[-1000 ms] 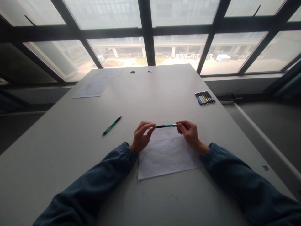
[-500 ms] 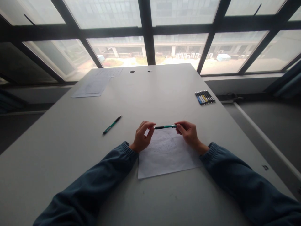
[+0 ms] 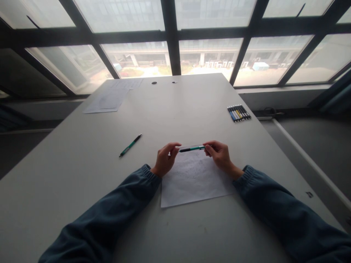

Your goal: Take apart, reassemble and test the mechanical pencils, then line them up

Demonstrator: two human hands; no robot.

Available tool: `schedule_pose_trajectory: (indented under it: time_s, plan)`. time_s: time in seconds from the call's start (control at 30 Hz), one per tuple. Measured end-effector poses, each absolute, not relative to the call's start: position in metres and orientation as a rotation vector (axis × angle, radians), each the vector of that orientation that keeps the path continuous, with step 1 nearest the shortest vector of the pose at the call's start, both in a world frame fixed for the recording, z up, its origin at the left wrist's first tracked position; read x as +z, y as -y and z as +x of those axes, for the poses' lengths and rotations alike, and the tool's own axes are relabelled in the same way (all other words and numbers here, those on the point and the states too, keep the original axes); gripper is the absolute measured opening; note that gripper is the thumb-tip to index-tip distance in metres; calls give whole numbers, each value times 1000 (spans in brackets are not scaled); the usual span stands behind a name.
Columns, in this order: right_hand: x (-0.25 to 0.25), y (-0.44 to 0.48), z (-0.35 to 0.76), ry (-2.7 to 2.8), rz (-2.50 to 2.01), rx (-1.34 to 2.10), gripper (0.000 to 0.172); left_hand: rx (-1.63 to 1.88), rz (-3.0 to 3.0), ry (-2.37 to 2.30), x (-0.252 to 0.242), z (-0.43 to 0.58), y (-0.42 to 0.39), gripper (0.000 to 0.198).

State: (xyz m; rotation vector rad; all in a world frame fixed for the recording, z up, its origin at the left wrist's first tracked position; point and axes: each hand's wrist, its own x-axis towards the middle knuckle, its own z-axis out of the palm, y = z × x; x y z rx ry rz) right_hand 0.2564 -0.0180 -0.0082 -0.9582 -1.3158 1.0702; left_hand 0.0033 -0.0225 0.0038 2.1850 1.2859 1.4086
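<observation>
A pen [image 3: 194, 148] with a black grip and a green barrel is held nearly level above a sheet of paper [image 3: 196, 190]. My right hand [image 3: 219, 153] pinches its rear end between thumb and fingers. At the other end, the curled thumb and forefinger of my left hand [image 3: 165, 159] close about the tip; the exact contact is too small to make out. Faint marks show on the paper, which lies under and between both hands. To the left of my left hand, a second green and black pen [image 3: 131, 145] lies slanted on the table.
Several pens with blue, white, yellow and black barrels form a row [image 3: 239, 113] near the right edge of the white table [image 3: 178, 113]. More papers [image 3: 105, 100] lie at the far left corner. Two round holes are at the far edge, before windows.
The pen has tilted slightly, its tip end now a little lower. The fingers of my left hand have shifted slightly at the tip, while my right hand keeps its hold.
</observation>
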Motion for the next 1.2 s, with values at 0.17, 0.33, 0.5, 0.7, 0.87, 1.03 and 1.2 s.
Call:
schedule_pose_trajectory:
  time_s: [0.17,0.33,0.5,0.7,0.87,1.03,1.2]
  plan:
    - [-8,18,257,1294,-960,1022,24,1408,2154,-1245,6,5,20,19]
    - [-8,16,258,1240,-981,949,22,1385,2295,-1145,7,5,14,12]
    - [-8,16,258,1215,-996,931,21,1403,2347,-1127,5,3,13,7]
    - [1,16,260,1201,-1017,942,20,1432,2282,-1203,6,2,15,7]
    - [10,8,268,1085,-1034,886,14,1482,2227,-1249,9,3,18,10]
    - [8,-6,282,929,-1048,835,10,1487,2183,-1303,9,2,19,10]
    - [1,-20,298,779,-1076,805,8,1492,2148,-1358,7,1,20,12]
